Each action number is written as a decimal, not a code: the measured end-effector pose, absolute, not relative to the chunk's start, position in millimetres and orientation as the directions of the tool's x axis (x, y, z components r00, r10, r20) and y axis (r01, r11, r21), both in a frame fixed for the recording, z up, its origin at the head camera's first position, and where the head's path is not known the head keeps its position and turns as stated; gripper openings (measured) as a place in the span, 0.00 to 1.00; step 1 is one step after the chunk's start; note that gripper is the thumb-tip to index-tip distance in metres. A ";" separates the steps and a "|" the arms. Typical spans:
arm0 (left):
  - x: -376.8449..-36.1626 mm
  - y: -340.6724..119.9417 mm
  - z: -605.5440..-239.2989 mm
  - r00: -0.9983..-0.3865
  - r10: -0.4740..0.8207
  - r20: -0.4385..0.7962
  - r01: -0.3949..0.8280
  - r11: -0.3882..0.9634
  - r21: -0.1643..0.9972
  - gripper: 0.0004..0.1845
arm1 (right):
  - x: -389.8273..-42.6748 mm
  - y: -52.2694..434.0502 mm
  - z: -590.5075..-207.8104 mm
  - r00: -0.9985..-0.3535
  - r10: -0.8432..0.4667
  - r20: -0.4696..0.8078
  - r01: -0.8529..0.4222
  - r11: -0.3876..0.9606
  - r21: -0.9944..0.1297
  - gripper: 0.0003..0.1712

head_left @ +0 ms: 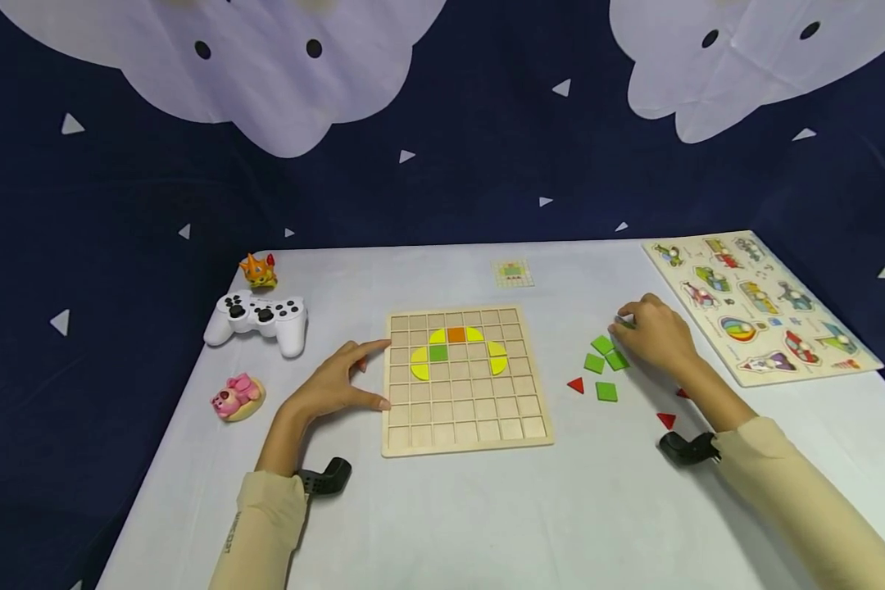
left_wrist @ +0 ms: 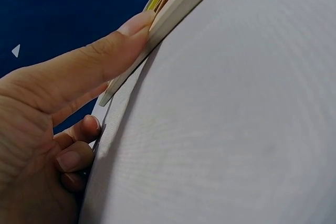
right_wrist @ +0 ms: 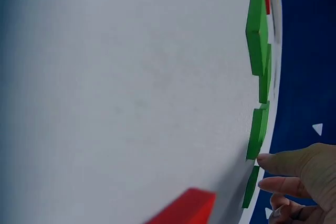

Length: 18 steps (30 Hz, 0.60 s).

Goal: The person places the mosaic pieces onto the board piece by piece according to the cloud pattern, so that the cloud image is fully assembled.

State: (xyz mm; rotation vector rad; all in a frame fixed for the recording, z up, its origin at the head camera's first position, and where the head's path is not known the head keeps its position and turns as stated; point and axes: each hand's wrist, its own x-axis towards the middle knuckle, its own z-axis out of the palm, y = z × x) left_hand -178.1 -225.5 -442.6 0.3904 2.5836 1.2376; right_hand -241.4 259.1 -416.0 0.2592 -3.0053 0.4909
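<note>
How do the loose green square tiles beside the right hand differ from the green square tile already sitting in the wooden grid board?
The loose green square tiles lie scattered on the white table at various angles; the placed green square tile sits straight in a cell of the wooden grid board. The loose ones have red triangles nearby and the right hand touching them; the placed one adjoins yellow curved pieces, while the left hand steadies the board's edge. They share colour and shape.

Matt pale wooden grid board (head_left: 466,434), smooth painted green squares (head_left: 606,392), white cloth-covered table (head_left: 487,524).

Overhead head view; wrist views close, perhaps table-level.
</note>
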 end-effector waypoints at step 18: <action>-178.4 -227.3 -444.0 -0.932 0.350 -0.092 0.145 0.595 0.791 0.52 | -236.9 273.3 -418.7 -0.985 -0.112 0.131 -0.152 0.926 -0.347 0.20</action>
